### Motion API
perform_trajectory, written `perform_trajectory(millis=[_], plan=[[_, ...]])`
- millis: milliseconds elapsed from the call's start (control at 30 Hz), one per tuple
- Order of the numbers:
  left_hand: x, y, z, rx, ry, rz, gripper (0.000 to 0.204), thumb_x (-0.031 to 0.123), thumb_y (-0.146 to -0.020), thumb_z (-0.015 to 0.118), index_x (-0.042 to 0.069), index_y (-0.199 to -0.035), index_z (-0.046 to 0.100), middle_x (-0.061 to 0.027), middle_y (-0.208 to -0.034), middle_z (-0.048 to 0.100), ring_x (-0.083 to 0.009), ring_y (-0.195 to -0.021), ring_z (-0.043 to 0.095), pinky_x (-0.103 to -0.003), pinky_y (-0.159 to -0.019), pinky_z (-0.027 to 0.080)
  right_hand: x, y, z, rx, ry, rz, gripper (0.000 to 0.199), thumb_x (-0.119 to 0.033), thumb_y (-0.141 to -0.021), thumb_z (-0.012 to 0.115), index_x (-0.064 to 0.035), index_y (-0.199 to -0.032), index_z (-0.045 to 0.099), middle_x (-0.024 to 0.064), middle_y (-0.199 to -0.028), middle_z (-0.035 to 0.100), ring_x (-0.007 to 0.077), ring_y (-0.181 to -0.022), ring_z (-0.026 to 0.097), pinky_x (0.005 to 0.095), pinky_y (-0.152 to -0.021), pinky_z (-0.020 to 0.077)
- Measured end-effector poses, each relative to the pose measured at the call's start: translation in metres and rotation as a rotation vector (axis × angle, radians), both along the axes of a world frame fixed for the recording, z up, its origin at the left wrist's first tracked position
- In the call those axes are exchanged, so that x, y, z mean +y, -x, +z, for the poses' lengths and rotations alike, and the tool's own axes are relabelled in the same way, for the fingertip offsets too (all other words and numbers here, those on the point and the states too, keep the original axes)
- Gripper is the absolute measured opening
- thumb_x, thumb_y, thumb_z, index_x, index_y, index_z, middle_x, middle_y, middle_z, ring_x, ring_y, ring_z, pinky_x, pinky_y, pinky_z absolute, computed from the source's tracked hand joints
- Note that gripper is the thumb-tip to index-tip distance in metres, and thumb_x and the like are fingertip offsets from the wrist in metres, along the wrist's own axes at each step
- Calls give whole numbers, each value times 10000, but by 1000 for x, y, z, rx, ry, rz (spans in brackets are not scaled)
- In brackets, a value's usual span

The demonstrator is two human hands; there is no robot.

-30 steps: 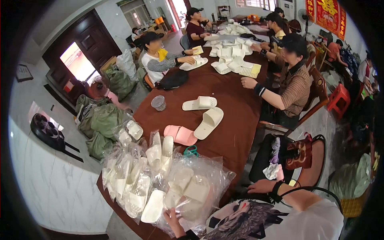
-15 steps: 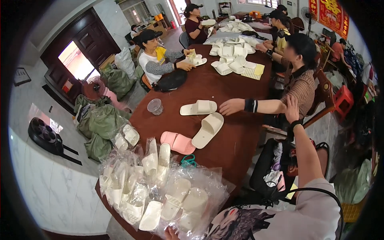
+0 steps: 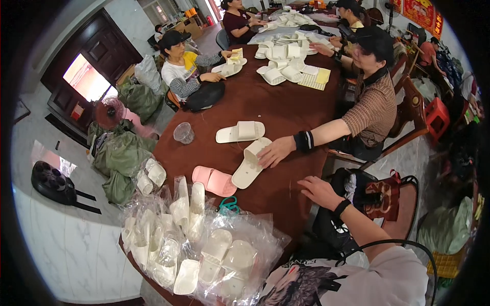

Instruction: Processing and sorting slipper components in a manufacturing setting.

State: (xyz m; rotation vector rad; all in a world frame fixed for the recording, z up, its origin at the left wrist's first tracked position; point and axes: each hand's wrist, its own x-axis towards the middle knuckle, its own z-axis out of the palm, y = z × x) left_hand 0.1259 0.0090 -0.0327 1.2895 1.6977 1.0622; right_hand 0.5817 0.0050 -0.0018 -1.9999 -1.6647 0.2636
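My right hand hovers by the table's right edge, fingers stretched out and holding nothing. A co-worker's hand touches a cream slide slipper in the middle of the table. Beyond it lies the other cream slipper, and a pink slipper sits just to its left. Nearer to me, teal-handled scissors rest beside a heap of cream slippers in clear plastic bags. My left hand does not show.
A clear plastic cup stands toward the left edge of the brown table. Farther back, several people sit around a pile of cream slippers and yellow sheets. A wooden chair and bags are at my right.
My right hand has come down from the co-worker's arm toward the table edge. The co-worker's hand has moved onto the nearer cream slipper. My left hand has left the view.
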Motion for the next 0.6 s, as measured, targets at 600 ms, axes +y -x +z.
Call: perform_trajectory(millis=[600], plan=[[-2, 2, 4, 223, -241, 7, 395, 183, -919, 583, -11, -1256, 512, -111, -1161, 507, -225, -1022, 558, -316, -834, 485, -19, 15, -8, 165, 113, -184, 599, -111, -850, 560, -180, -1420, 392, 165, -1033, 580, 376, -857, 619, 456, -735, 520]])
